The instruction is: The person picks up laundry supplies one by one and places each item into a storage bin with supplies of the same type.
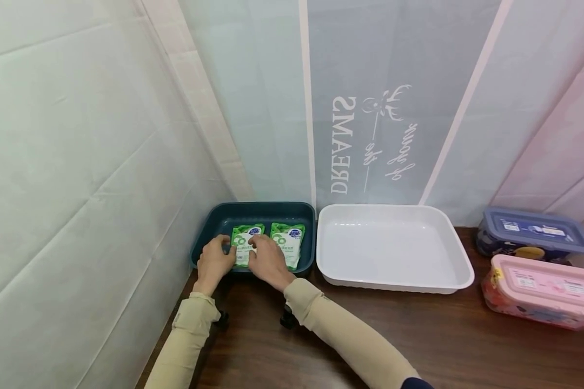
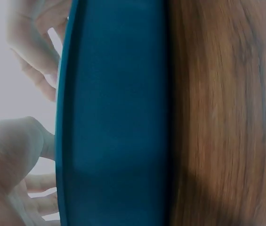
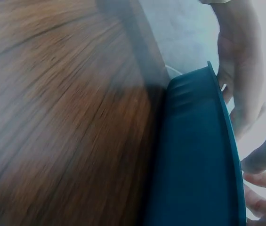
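Two green-and-white pouches lie side by side, printed face up, in a dark teal tray (image 1: 253, 208). My left hand (image 1: 215, 262) is at the left edge of the left pouch (image 1: 242, 244), with a gap between thumb and forefinger. Over that pouch's right side is my right hand (image 1: 269, 260), its thumb and forefinger apart and pointing left. The right hand partly covers the right pouch (image 1: 292, 246) too. In both wrist views the tray's outer wall (image 2: 118, 113) hides the fingertips, while the spread fingers (image 3: 260, 202) show above the rim.
A white tray (image 1: 394, 278) stands directly right of the teal one on the brown wooden table (image 1: 370, 316). Farther right are a blue-lidded box (image 1: 535, 229) and a pink-lidded box (image 1: 547, 281). Cloth-covered walls (image 1: 102, 162) rise close behind and at the left.
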`<act>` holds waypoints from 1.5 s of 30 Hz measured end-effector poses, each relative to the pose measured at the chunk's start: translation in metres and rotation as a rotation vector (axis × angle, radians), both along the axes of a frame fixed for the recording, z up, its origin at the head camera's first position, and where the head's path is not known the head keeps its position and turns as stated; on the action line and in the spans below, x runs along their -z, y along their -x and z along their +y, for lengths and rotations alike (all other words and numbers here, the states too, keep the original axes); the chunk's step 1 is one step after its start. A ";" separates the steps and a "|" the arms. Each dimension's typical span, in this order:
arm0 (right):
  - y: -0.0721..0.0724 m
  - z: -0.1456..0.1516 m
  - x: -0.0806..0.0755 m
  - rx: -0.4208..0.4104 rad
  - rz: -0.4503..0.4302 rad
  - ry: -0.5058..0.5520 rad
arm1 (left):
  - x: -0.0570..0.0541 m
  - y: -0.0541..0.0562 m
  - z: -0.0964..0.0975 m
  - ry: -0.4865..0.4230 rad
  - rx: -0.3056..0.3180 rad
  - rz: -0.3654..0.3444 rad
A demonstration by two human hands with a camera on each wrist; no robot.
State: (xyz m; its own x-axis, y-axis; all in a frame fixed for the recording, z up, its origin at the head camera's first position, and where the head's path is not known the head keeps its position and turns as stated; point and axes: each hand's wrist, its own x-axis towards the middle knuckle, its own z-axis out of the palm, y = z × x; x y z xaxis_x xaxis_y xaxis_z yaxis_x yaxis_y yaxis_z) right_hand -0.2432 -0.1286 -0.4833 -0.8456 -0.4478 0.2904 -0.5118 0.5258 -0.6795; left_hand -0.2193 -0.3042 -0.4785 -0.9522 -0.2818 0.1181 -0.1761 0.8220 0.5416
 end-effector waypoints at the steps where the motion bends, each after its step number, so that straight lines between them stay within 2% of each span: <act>1: -0.001 0.002 -0.001 0.007 0.026 -0.015 | 0.000 -0.001 0.003 -0.003 0.001 0.016; 5: -0.006 0.015 -0.005 0.019 0.125 -0.075 | -0.003 -0.006 0.015 -0.015 0.014 0.055; 9: -0.013 0.033 -0.016 -0.003 0.194 -0.103 | -0.009 -0.013 0.028 -0.033 0.027 0.105; 21: -0.029 0.093 -0.045 0.058 0.311 -0.070 | -0.021 -0.031 0.073 -0.079 0.126 0.221; 26: -0.034 0.119 -0.052 0.092 0.314 -0.043 | -0.028 -0.037 0.094 -0.077 0.176 0.272; 31: -0.031 0.157 -0.051 0.137 0.231 0.030 | -0.033 -0.046 0.114 -0.107 0.222 0.323; 35: -0.026 0.192 -0.051 0.200 0.184 0.075 | -0.034 -0.053 0.129 -0.128 0.243 0.337; 41: -0.023 0.245 -0.054 0.296 0.181 0.081 | -0.030 -0.058 0.151 -0.143 0.283 0.338; 45: -0.025 0.281 -0.055 0.329 0.238 0.061 | -0.029 -0.060 0.166 -0.156 0.317 0.340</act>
